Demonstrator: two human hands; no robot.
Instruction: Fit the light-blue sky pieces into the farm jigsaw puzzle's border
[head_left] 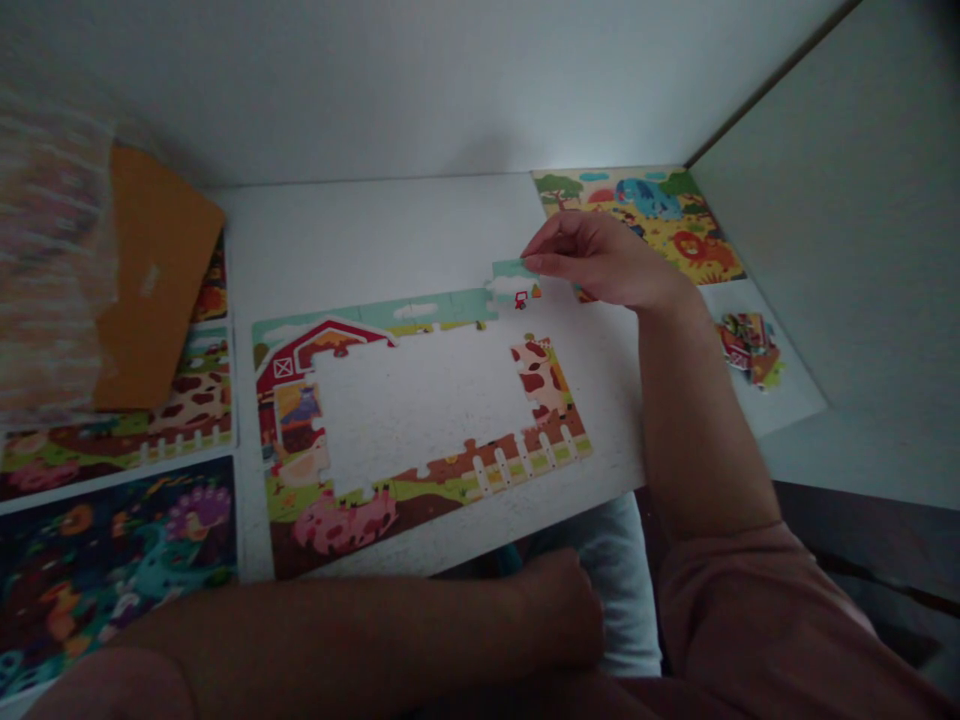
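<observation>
My right hand (585, 255) pinches a jigsaw puzzle piece (510, 288) between thumb and fingers. The piece shows sky, a cloud and a small red tractor. It lies at the right end of the top edge of a farm puzzle border (450, 305), touching or nearly touching it; I cannot tell whether they interlock. The border shows a red barn, a pig, a fence and a cow, and its middle is bare table. My left hand (562, 610) is curled into a fist over my lap at the table's front edge. Whatever may be inside it is hidden.
A pile of loose puzzle pieces (752, 350) lies right of my forearm. A savanna picture (675, 215) is at the back right. To the left are a dark picture sheet (150, 560), a farm picture (191, 400), an orange card (157, 270) and clear plastic wrapping (56, 270). Walls (375, 90) bound the table.
</observation>
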